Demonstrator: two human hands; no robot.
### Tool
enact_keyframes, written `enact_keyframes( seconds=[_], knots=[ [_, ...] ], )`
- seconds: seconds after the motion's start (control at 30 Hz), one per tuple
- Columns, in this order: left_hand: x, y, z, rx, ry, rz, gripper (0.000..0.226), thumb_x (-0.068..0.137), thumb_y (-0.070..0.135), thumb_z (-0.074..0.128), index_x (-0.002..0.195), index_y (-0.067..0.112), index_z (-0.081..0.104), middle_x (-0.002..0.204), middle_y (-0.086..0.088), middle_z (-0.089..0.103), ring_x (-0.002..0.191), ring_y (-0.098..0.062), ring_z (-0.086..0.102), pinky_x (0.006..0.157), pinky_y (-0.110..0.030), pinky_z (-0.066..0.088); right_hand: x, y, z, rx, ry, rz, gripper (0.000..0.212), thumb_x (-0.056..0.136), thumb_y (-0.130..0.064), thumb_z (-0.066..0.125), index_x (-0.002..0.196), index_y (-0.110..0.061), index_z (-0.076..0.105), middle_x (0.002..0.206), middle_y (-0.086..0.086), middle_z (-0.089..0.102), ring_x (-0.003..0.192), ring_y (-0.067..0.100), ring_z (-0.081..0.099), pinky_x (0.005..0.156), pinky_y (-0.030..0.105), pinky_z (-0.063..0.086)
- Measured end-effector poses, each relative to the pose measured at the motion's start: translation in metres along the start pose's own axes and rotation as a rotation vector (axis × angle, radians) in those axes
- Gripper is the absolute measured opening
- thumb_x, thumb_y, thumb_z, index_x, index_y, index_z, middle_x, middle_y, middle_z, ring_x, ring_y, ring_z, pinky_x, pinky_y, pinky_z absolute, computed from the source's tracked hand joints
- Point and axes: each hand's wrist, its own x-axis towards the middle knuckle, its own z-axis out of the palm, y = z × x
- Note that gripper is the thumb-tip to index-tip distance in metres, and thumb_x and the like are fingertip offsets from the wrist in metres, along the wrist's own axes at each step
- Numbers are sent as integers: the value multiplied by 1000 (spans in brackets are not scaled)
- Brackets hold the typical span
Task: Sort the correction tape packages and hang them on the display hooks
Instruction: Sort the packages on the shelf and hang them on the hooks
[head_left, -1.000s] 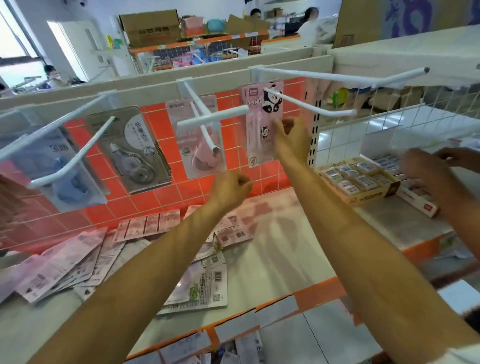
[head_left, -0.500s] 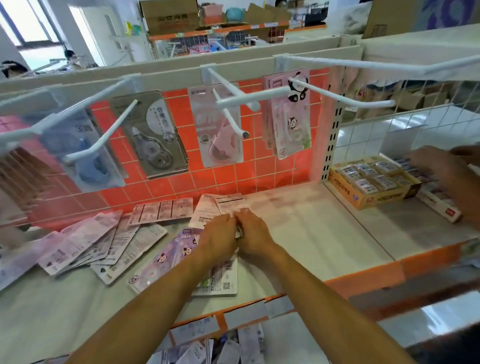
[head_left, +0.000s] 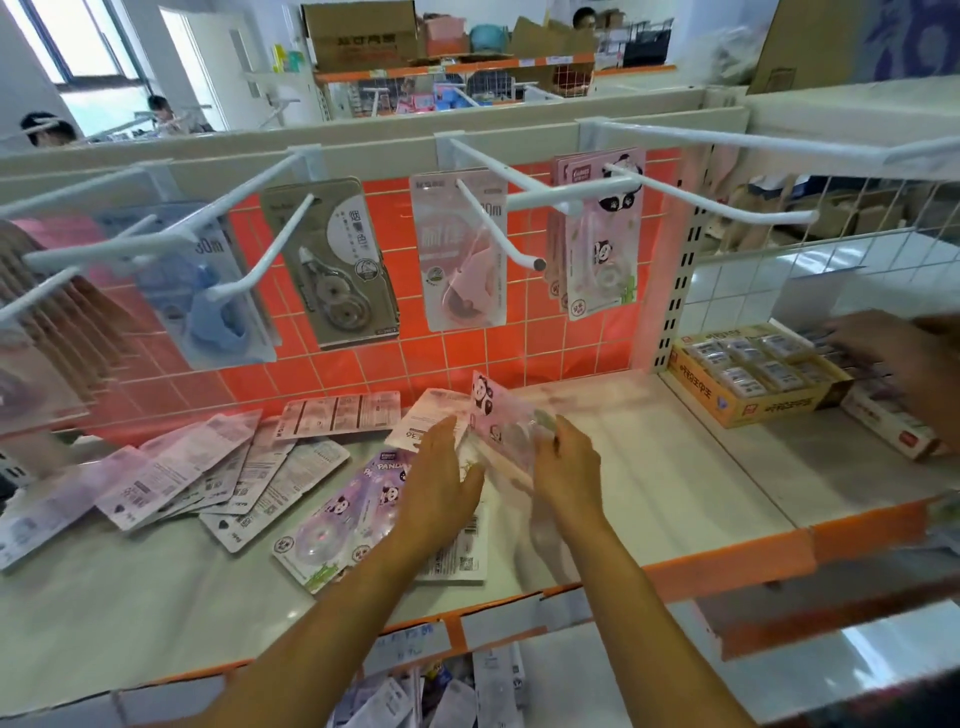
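Observation:
My right hand (head_left: 566, 467) grips a pink panda correction tape package (head_left: 501, 415), tilted up off the white shelf (head_left: 675, 478). My left hand (head_left: 439, 483) lies flat beside it, fingers spread, over a purple panda package (head_left: 337, 525). Several more packages (head_left: 197, 473) lie face down on the shelf to the left. On white hooks against the orange tile wall hang pink panda packages (head_left: 597, 234), a pale pink package (head_left: 462, 254), a grey package (head_left: 332, 260) and a blue package (head_left: 202, 280).
Long white hook arms (head_left: 717, 202) jut out toward me at head height. An orange box of erasers (head_left: 753, 379) sits on the right shelf, where another person's hand (head_left: 904, 353) reaches in. More packages lie in a bin below the shelf edge (head_left: 441, 691).
My right hand came down from the pink panda hook to the shelf. Both hands met over the pile, and the right hand has now lifted a pink panda package.

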Motion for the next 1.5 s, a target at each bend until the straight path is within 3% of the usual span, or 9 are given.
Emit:
enact_keyframes(
  seconds=[0.17, 0.3, 0.43, 0.57, 0.7, 0.93, 1.2, 1.37, 1.5],
  knots=[
    [-11, 10, -2, -204, -50, -92, 70, 80, 63, 46, 130, 15, 41, 118, 2, 57, 108, -18, 56, 95, -39, 46, -17, -2, -3, 620, -16, 263, 26, 87, 4, 49, 94, -13, 68, 92, 14, 71, 80, 30, 69, 69, 43, 58],
    [-19, 16, -4, -442, -50, -179, 53, 81, 55, 54, 125, 26, 47, 112, 11, 64, 105, -10, 62, 89, -36, 51, -28, -10, 3, 904, -70, 357, 37, 82, 21, 45, 104, -4, 61, 93, 16, 68, 78, 26, 67, 61, 32, 58],
    [-26, 23, -11, -633, -40, -183, 31, 87, 18, 68, 114, 25, 56, 104, 2, 70, 94, -10, 67, 75, -25, 55, -34, -10, 9, 836, -92, 362, 46, 76, 24, 45, 109, -5, 59, 98, 17, 67, 81, 28, 66, 65, 36, 57],
    [-30, 25, -19, -605, 33, -156, 38, 82, -5, 62, 101, 28, 57, 94, 2, 69, 87, -13, 68, 71, -25, 56, -39, -13, 3, 696, -74, 310, 43, 73, 20, 45, 96, -8, 68, 90, 12, 72, 75, 23, 65, 64, 32, 56],
    [-35, 26, -22, -487, 8, -73, 39, 81, -2, 63, 105, 28, 57, 97, 10, 68, 91, -3, 66, 74, -19, 54, -37, -24, -10, 650, -57, 235, 41, 80, 12, 45, 92, -15, 72, 89, 7, 74, 81, 26, 69, 74, 41, 57],
    [-38, 49, -22, -411, -31, 76, 35, 82, 6, 64, 100, 36, 62, 97, 7, 72, 84, -8, 69, 72, -36, 57, -22, -54, -40, 637, 74, 29, 13, 93, -15, 56, 90, -11, 69, 95, 11, 72, 86, 19, 65, 85, 41, 54],
    [-35, 91, -30, -340, -21, 241, 29, 83, 11, 62, 104, 32, 61, 95, 8, 69, 79, -5, 64, 68, -25, 54, -23, -83, -82, 666, 197, -151, 16, 91, -25, 60, 81, -18, 71, 83, 2, 74, 83, 18, 69, 79, 36, 56],
    [-32, 112, -28, -325, 28, 362, 36, 82, 4, 62, 112, 23, 65, 92, 4, 72, 75, -19, 65, 69, -38, 54, -34, -96, -108, 792, 182, -224, 16, 89, -23, 61, 75, -20, 68, 79, -1, 73, 79, 17, 68, 71, 32, 56],
    [-31, 131, -30, -267, 77, 473, 27, 83, 2, 62, 106, 16, 65, 71, 9, 64, 61, -6, 54, 58, -23, 46, -36, -101, -125, 876, 229, -313, 14, 79, -30, 65, 69, -23, 71, 76, -2, 72, 77, 16, 67, 73, 32, 55]
  ],
)
